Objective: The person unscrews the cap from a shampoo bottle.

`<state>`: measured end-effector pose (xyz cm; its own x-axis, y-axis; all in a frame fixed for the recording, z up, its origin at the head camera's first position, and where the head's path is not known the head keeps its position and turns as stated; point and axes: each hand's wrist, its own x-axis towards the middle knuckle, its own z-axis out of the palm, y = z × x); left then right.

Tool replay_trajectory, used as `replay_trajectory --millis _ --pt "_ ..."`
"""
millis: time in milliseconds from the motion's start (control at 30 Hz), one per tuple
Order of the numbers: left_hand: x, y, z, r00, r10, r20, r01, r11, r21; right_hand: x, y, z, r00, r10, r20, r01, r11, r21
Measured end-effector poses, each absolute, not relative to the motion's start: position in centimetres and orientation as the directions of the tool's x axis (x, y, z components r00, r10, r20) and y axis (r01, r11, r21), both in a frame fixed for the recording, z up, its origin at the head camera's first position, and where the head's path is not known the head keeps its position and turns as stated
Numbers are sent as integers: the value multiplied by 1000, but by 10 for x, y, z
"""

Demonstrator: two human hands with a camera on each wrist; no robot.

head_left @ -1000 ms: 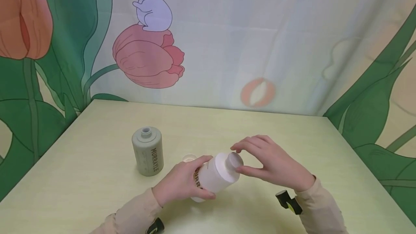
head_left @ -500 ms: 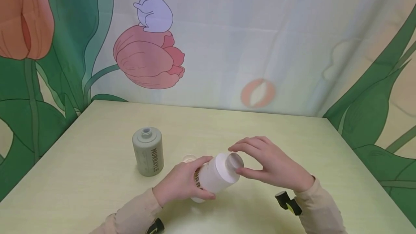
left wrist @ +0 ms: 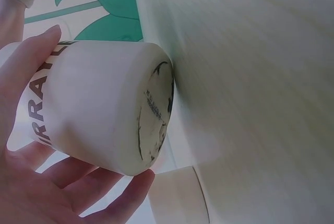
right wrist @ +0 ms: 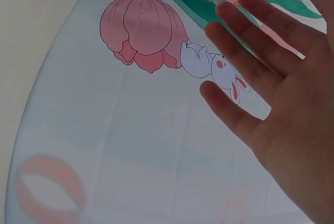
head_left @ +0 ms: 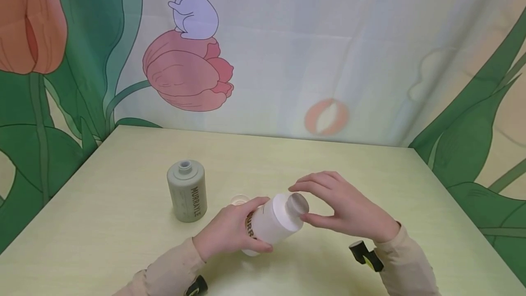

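A white bottle (head_left: 273, 220) with brown lettering is held tilted in my left hand (head_left: 230, 229), its neck end pointing up and to the right. The fingers wrap the body in the left wrist view, where the bottle's base (left wrist: 156, 112) shows dark marks. At the neck, my right hand (head_left: 343, 202) pinches the white cap (head_left: 297, 204) between the thumb below and fingertips above. In the right wrist view the cap is cut off at the top edge and the thumb is not clearly seen.
A grey-green bottle (head_left: 187, 193) lettered MURRAYLE stands uncapped to the left. Behind my left hand, a pale round thing (head_left: 239, 199) is partly hidden. The light table (head_left: 370, 163) ends at a curtain printed with tulips.
My right hand shifts very slightly about the cap. The white bottle and my left hand stay nearly where they were.
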<state>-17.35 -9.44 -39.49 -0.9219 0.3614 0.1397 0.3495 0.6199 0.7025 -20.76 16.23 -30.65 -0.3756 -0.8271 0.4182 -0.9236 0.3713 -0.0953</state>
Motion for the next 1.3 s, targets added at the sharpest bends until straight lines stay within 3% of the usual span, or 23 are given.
replay_trajectory --millis 133,367,600,700,1000,1200,1300 --pt "-173 -95 -395 -922 361 137 347 620 703 -209 162 -307 -377 -817 437 -922 377 -90" --pt "-173 -94 -394 -921 361 145 354 626 695 -209 162 -306 -317 -844 431 -946 315 -80" --pt "-173 -95 -393 -919 364 151 362 630 687 -209 163 -306 -413 -812 413 -908 405 -111" --pt "-173 -94 -393 -920 363 151 361 627 690 -209 163 -306 -422 -805 418 -903 415 -112" --pt "-172 -94 -394 -920 359 156 362 630 687 -209 163 -305 -336 -849 407 -941 318 -115" --pt "-172 -94 -395 -919 361 156 363 628 688 -207 162 -306 -425 -820 382 -904 407 -131" --pt "-172 -94 -395 -920 361 152 360 628 689 -208 162 -306 -439 -815 378 -897 420 -137"
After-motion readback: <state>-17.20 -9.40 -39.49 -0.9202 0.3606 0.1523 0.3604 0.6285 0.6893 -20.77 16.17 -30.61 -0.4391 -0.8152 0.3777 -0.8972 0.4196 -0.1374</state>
